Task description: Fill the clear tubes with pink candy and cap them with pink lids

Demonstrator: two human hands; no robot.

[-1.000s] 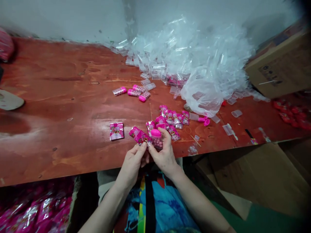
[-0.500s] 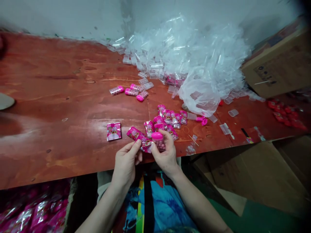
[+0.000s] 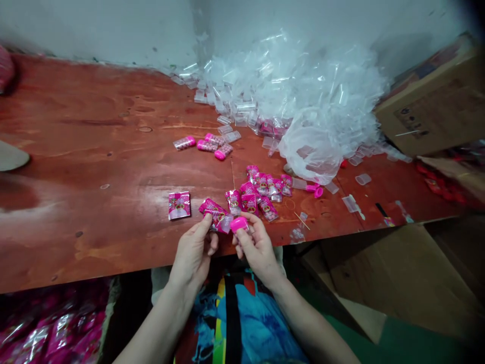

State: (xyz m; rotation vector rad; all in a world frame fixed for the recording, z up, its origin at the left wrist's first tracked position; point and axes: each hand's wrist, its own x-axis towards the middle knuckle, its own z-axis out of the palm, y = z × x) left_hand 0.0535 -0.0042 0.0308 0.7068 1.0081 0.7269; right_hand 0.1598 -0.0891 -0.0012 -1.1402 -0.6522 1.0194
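Note:
Between thumb and fingers, my left hand (image 3: 194, 247) pinches a pink printed candy wrapper (image 3: 214, 212), whose near end is clear. Close beside it, my right hand (image 3: 258, 246) grips a small clear candy tube with a pink cap (image 3: 239, 224); the fingers cover most of its body. The cap points up and left, near the wrapper's clear end. One flat pink wrapper (image 3: 179, 205) lies left of my hands. Just beyond them is a cluster of filled pink packets (image 3: 261, 188). Several capped candy tubes (image 3: 207, 145) lie farther back.
A large heap of clear plastic tubes (image 3: 295, 76) rises against the wall, with a thin plastic bag (image 3: 312, 146) before it. A cardboard box (image 3: 432, 101) stands at right. Below the table's left edge, a box holds many pink packets (image 3: 56, 323).
My right hand has turned the candy tube, tilting its cap left and lower toward the wrapper. The wrapper's clear end now shows more plainly. My left hand keeps its pinch.

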